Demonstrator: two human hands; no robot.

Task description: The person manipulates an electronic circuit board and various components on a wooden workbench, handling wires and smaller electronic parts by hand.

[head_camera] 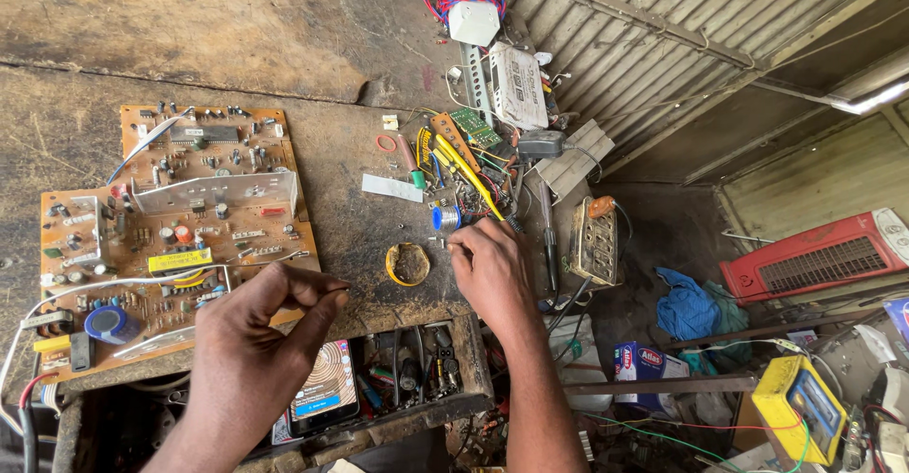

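Two hands, left hand (260,326) pinched beside circuit board (180,222), right hand (492,269) fingertips curled at blue spool (445,217).

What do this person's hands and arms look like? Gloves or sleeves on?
Both the left hand and the right hand are bare: no gloves, rings, watch or bracelet show. Both forearms are uncovered as far as the picture's lower edge, so no sleeve is in view.

Head camera looks steeply down, close over workbench (284,47).
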